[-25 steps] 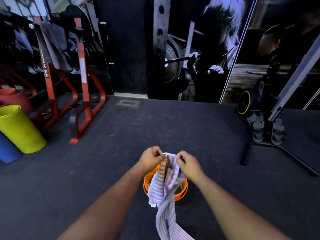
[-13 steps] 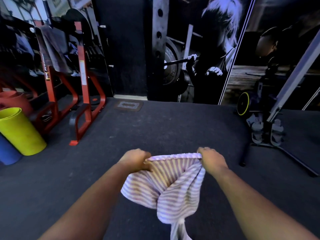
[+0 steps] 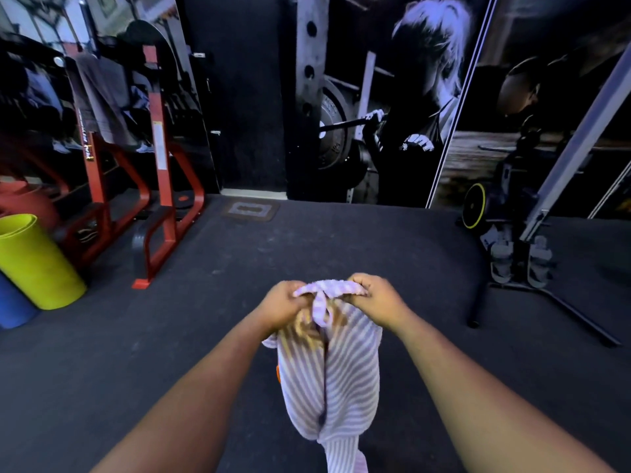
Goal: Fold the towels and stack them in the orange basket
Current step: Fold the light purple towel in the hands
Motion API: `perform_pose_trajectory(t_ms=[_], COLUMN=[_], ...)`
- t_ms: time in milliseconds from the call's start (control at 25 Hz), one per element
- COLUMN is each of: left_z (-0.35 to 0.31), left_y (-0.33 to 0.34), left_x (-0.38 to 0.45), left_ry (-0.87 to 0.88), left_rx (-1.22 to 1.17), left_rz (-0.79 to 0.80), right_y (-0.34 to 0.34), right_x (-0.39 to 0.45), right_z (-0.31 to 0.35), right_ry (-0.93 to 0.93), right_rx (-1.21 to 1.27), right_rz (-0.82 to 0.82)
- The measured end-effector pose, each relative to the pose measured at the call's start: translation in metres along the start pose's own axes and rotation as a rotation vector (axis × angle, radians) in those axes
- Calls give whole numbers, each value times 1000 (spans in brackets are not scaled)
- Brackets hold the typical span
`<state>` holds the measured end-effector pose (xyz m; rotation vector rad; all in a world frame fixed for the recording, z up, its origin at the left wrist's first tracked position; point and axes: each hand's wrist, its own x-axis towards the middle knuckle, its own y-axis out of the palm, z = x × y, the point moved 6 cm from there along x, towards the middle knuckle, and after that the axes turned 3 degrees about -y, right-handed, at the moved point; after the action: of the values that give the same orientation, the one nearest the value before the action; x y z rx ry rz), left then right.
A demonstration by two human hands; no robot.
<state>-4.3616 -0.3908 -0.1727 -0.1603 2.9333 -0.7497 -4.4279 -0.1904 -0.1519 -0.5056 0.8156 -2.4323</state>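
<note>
The orange basket [image 3: 278,373] is almost wholly hidden: only a thin orange sliver shows at the left edge of the hanging striped towel [image 3: 336,377], on the floor below the hands. Whether anything lies in it cannot be told. The towel's lower end runs out of the bottom of the frame, so its full length is cut off, and the folds bunched between the hands are blurred.

The left hand [image 3: 283,303] and the right hand [image 3: 377,300] are held close together in front of the body, each with fingers curled tight and pinching the top edge of the towel. A short span of that edge sags between them, and the cloth hangs down in 2 lobes with a dark seam between. Both forearms reach in from the bottom corners.

The dark rubber floor [image 3: 324,244] stretches open ahead of the hands to the wall mural [image 3: 392,97]. On the left, a red rack [image 3: 160,158] with a grey cloth draped over it stands beside a yellow rolled mat [image 3: 34,261] and a blue roll [image 3: 12,305], which the frame edge cuts off. On the right, a machine's grey frame [image 3: 573,148] and black floor legs reach toward the middle, with a yellow-rimmed wheel [image 3: 474,206] behind them. These sit well apart from the hands on both sides.
</note>
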Motion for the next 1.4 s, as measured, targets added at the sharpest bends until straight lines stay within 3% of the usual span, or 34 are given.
perform_pose_trajectory(t_ms=[80,160,280,360,440,600,640,720,800,920,960,1000,1120,1200,1400], left_z=[12,32,46,40,28,-11,-14,-7,24,80,94,101,94,74,61], left_y=[-33,-66,-76,-64,-38,13,15,0,-21,-38,-42,-47,-51,-37,-1], left_x=[-2,-6,-14,-15,-11,-12,-11,-7,-5,-19,-24,-28,-34,-32,-13], left_ry=[-28,-87,-176,-181,-132,20,49,61,-3,-137,-173,-200,-191,-179,-332], left_rx=[-59,-106,-169,-149,-190,-202,-210,-184,-36,347,377,332,-165,-402,-693], left_rz=[-233,-433,-502,-471,-286,197,210,80,-45,4,-9,-53,-277,-332,-378], right_y=[-11,-17,-20,-14,-4,39,45,41,23,-16,-26,-33,-30,-18,10], right_x=[-11,-26,-43,-42,-28,-6,-4,-1,3,-2,-4,-5,-3,0,6], right_z=[-29,-56,-68,-57,-37,5,7,4,-10,-51,-63,-70,-76,-75,-54], right_ry=[117,189,221,237,195,51,33,22,81,306,370,419,487,526,494], right_rx=[-281,-368,79,246,196,4,17,72,98,76,73,66,-37,-30,676], right_rz=[65,63,-74,-153,-187,187,218,137,-58,-335,-385,-406,-307,-262,-305])
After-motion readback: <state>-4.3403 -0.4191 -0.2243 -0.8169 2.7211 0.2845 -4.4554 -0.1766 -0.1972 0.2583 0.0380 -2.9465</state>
